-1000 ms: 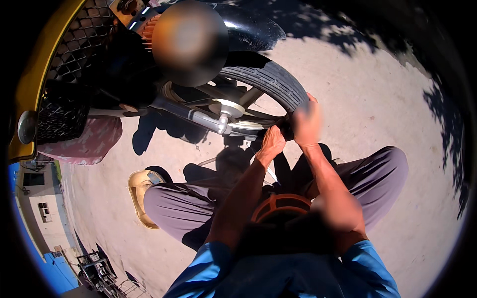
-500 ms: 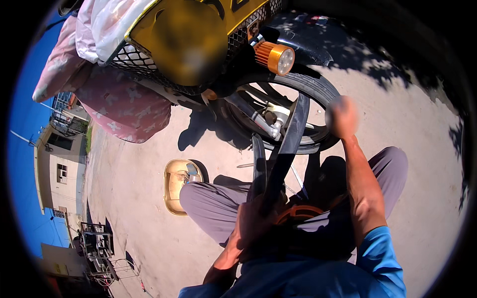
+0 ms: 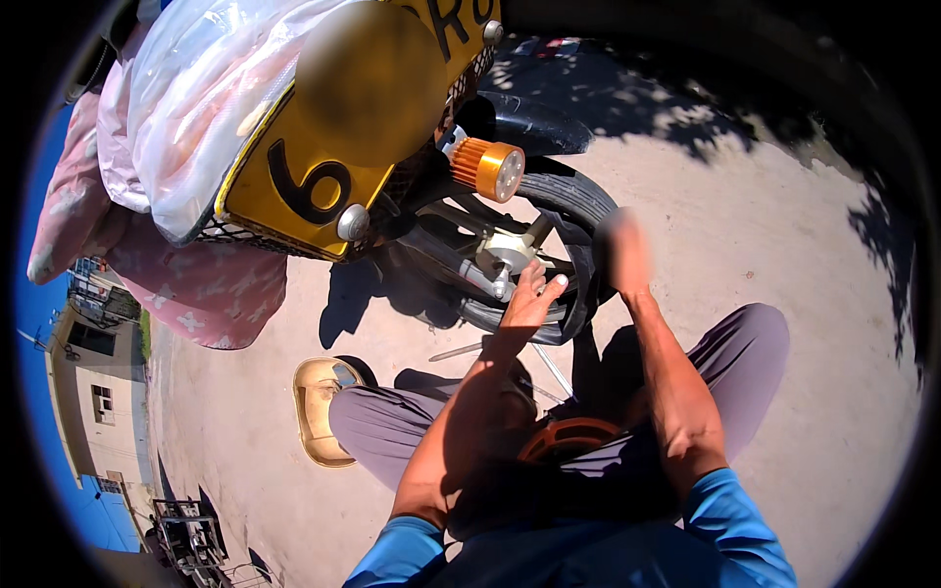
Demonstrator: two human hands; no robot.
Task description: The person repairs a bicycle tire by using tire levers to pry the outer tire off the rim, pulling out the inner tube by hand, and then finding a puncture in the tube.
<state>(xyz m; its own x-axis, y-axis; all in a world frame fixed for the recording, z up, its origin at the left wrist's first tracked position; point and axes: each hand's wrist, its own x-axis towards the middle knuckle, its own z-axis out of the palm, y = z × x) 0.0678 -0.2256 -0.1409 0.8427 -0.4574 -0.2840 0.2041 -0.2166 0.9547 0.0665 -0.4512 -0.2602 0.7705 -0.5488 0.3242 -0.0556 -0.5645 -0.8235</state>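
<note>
A motorbike's front wheel with a black tyre (image 3: 567,188) stands before me, its pale hub (image 3: 507,252) showing between dark spokes. A flat black rubber strip, perhaps an inner tube (image 3: 585,257), hangs over the wheel's right side. My left hand (image 3: 532,297) is open, fingers and thumb apart, just below the hub at the wheel's lower part; whether it touches is unclear. My right hand (image 3: 629,257) is at the tyre's right edge, with its fingers blurred. Thin metal rods (image 3: 555,370) lie on the ground under the wheel.
A tan plastic tray (image 3: 306,416) rests on the concrete left of my knee. Above the wheel are an orange lamp (image 3: 490,170), a yellow plate (image 3: 279,186) and a pink cloth cover (image 3: 201,294). An orange curved thing (image 3: 569,431) is between my legs.
My left hand has let go of the black strip and risen to the wheel, opening its fingers. The strip no longer hangs toward my lap. My right hand remains by the tyre; the view has shifted.
</note>
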